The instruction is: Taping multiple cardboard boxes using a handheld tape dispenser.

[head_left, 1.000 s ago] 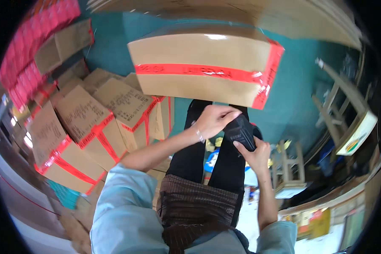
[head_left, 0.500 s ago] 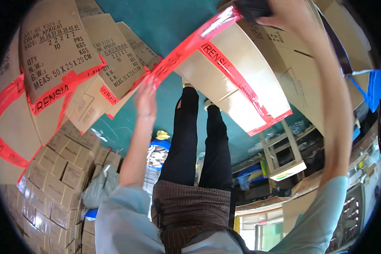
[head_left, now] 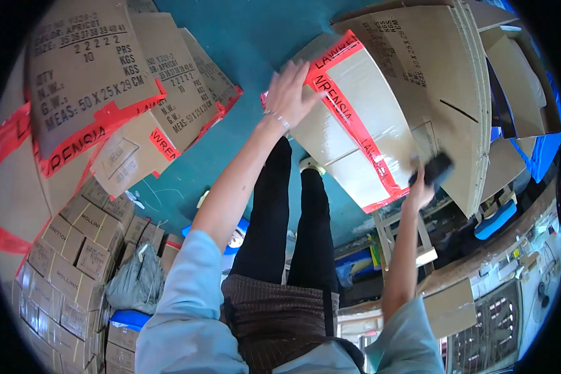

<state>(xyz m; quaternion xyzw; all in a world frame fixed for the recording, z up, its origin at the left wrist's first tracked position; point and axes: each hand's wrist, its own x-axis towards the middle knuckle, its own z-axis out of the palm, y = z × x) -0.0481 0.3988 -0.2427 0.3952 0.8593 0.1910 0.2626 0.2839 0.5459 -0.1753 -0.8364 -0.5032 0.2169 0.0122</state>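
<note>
A cardboard carton (head_left: 327,134) stands in front of me, with red printed tape (head_left: 353,121) along its top seam and across both ends. My left hand (head_left: 290,93) lies with outstretched fingers over the carton's far left edge, by the strip of tape there. In my right hand (head_left: 421,192) is a black tape dispenser (head_left: 440,169), held off the carton's near right corner and smeared by motion. No tape shows running from the dispenser to the carton.
Taped cartons (head_left: 87,68) stand at the left above smaller stacked boxes (head_left: 75,268) and a grey bag (head_left: 137,280). Folded cardboard (head_left: 417,75) leans at the right, beside an open carton (head_left: 520,81). A wooden stool (head_left: 411,240) stands near the carton; the floor (head_left: 230,37) is green.
The red strip stretched between my hands is gone from the air; tape now lies across the carton's far end. My left hand moved right onto the carton, my right hand down toward me with the dispenser.
</note>
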